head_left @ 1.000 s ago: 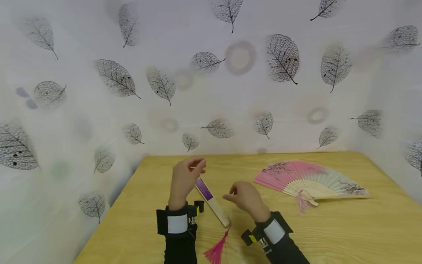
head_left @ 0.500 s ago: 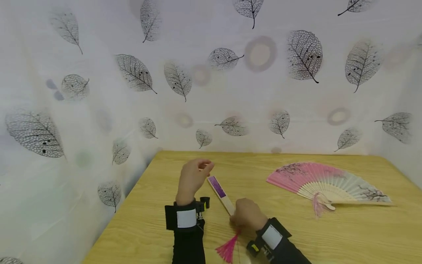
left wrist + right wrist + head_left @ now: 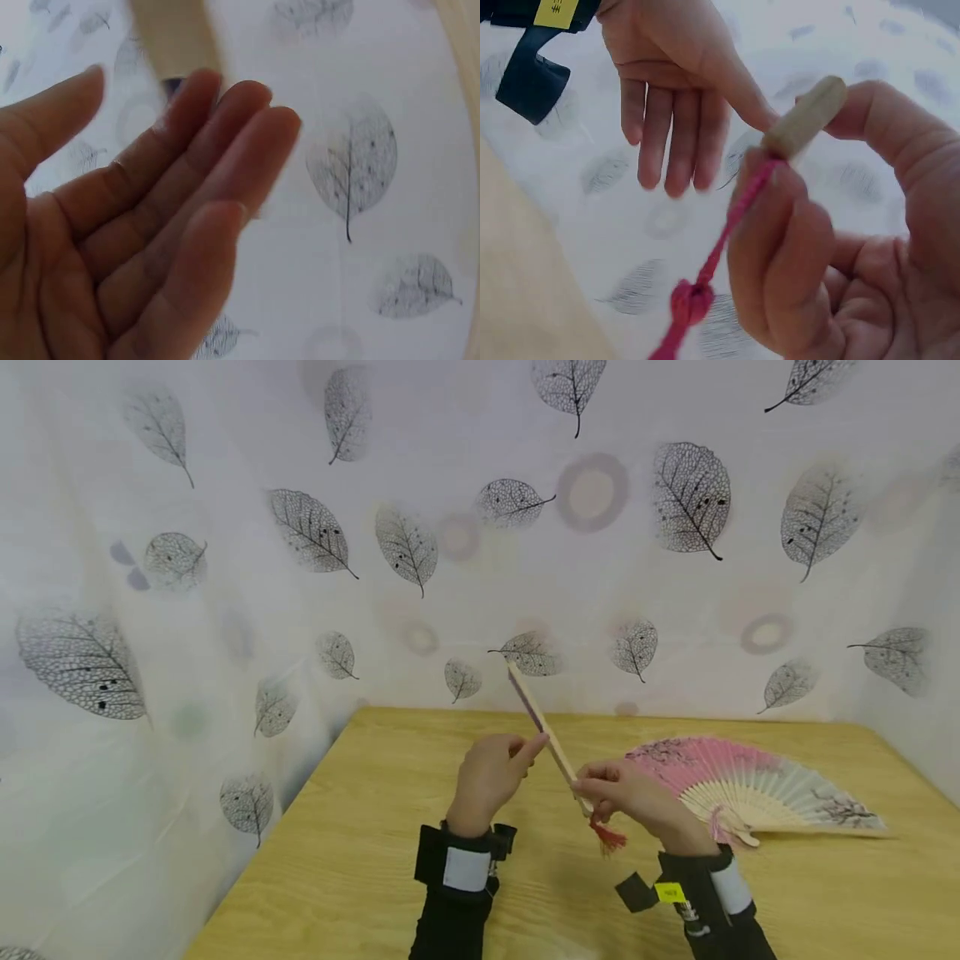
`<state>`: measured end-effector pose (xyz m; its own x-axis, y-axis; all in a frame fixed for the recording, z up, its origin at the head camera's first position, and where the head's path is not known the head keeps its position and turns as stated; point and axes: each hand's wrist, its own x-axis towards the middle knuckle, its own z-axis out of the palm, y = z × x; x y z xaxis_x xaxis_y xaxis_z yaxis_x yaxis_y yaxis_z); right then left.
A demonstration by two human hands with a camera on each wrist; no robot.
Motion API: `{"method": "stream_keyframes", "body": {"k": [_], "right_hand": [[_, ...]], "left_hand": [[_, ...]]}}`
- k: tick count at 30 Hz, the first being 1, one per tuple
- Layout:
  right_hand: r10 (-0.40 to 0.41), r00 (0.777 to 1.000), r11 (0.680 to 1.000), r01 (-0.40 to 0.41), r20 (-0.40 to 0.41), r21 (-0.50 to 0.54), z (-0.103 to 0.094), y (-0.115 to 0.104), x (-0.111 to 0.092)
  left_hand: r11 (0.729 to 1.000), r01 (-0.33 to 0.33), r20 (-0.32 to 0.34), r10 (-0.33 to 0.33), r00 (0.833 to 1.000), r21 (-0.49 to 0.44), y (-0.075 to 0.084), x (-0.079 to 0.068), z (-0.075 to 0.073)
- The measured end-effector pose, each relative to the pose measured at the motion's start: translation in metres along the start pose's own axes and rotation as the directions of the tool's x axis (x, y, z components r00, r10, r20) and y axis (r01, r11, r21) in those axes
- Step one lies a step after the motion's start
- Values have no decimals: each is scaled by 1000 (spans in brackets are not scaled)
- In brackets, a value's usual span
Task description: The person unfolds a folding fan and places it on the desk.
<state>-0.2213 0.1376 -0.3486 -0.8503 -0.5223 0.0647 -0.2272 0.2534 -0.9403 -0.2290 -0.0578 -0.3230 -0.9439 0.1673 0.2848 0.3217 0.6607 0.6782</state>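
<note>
A folded hand fan (image 3: 561, 755) with a pale wooden handle and a purple part is held up at a slant above the table. My right hand (image 3: 641, 797) pinches its lower end between thumb and fingers. From that end hangs a pink-red tassel (image 3: 608, 838), whose knotted cord (image 3: 692, 302) shows up close in the right wrist view. At the fan's middle is my left hand (image 3: 491, 781), its thumb tip overlapping the fan. In the left wrist view, the left fingers (image 3: 199, 154) are relaxed and apart from the thumb, with the blurred fan (image 3: 180, 37) beyond them.
An unfolded pink and pale-green fan (image 3: 738, 785) with a light pink tassel lies on the right of the wooden table (image 3: 375, 860). A white curtain (image 3: 465, 585) printed with leaves stands behind and beside the table. Both wrists wear black camera straps.
The right hand took hold of the folded fan's tasselled end and raised it off the table, tilting its far end up. The left hand moved right, towards the fan.
</note>
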Motion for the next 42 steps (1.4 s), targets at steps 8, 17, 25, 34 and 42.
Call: {"method": "stream_keyframes", "body": {"k": [8,17,25,34,42], "right_hand": [[-315,895,693,-10,-315,-721,25,-29,-15],[-209,882,906,11,-423,-423,13,-26,-14],[-101,865,957,-51,-492,-286,11,-26,-10],[-71,813,961,-99,-578,-258,17,-23,-5],[-89,784,955,-108,-614,-277,19,-23,-5]], "left_hand": [[910,-98,-111,58,992,-402,19,-1,19],[713,13,85,66,994,-701,3,7,15],[751,-7,41,46,998,-660,19,2,16],[732,20,77,45,996,-681,33,-4,13],[736,58,79,-7,997,-675,35,-3,12]]}}
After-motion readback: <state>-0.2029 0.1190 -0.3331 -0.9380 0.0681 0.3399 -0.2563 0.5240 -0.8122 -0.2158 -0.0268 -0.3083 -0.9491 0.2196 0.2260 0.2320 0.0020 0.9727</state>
